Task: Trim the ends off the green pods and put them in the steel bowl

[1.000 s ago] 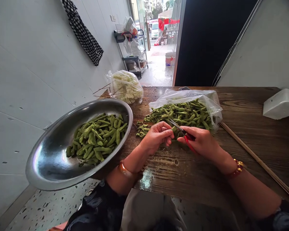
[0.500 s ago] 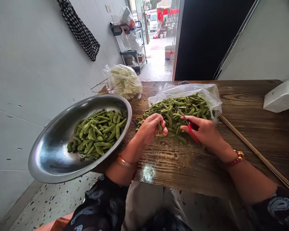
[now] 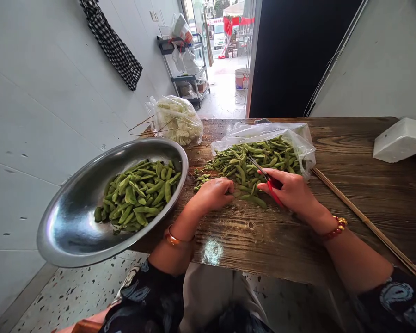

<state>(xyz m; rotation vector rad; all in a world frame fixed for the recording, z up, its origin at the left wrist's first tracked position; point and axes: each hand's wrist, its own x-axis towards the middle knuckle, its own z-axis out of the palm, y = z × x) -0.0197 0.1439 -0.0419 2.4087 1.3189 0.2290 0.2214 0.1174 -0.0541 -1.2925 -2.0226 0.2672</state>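
My left hand (image 3: 215,193) is closed in a loose fist, knuckles up, just above the table at the near left edge of the pod pile. Its fingertips are turned away, so whatever they hold is hidden. In my right hand (image 3: 293,192) is a pair of scissors (image 3: 273,188) with red handles, the dark blades pointing away to the left over the green soybean pods (image 3: 256,155). Those pods spill from a clear plastic bag (image 3: 303,138). More pods (image 3: 138,192) lie heaped in a large metal basin (image 3: 69,222) left of my left hand.
A plastic bag of pale cauliflower-like pieces (image 3: 178,120) stands behind the basin, with thin sticks beside it. Long wooden skewers (image 3: 364,217) lie on the table (image 3: 346,171) at the right. A white box (image 3: 400,141) stands at the far right. Beyond is a shelf cart (image 3: 183,78) near a doorway.
My left hand has dropped slightly and turned knuckles up; the pod seen in its fingers before is out of sight. My right hand keeps the scissors in nearly the same place.
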